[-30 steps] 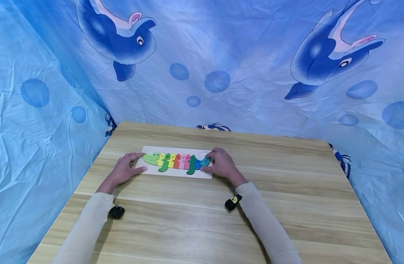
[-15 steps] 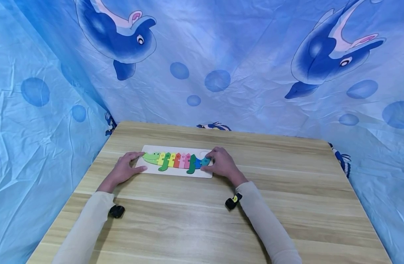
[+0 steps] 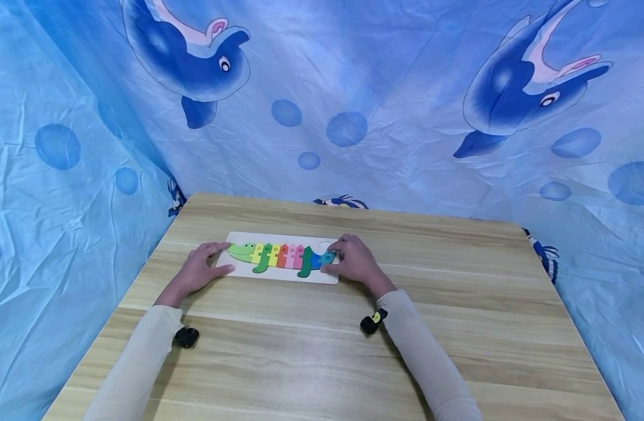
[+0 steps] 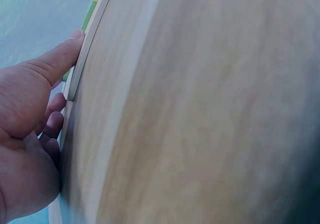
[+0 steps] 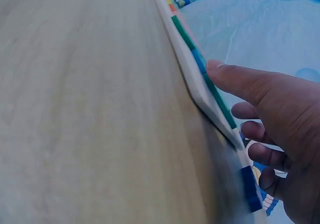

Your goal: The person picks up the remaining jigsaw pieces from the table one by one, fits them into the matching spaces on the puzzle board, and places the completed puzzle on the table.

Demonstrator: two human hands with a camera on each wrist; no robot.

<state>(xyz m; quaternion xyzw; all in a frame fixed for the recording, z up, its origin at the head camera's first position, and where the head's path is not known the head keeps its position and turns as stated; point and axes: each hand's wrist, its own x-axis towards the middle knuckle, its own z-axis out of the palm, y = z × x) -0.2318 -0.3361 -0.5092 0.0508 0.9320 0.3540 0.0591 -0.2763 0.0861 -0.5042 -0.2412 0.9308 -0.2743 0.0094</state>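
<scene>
A white wooden puzzle board (image 3: 279, 275) lies flat on the table with a crocodile of coloured pieces set in it. The light green head piece (image 3: 240, 252) is at its left end. My left hand (image 3: 196, 268) grips that end, thumb at the near side and index finger by the crocodile's snout. At the other end my right hand (image 3: 357, 262) pinches the teal tail piece (image 3: 327, 259) between thumb and index finger. In the right wrist view the thumb tip meets the edge of the pieces, and a dark blue block (image 5: 251, 189) shows below the curled fingers.
The wood-grain table (image 3: 279, 351) stretches out around the board. Blue sheeting (image 3: 395, 169) printed with dolphins hangs behind it and at both sides. A black wrist camera (image 3: 186, 337) sits at the left cuff, another black camera (image 3: 371, 324) at the right cuff.
</scene>
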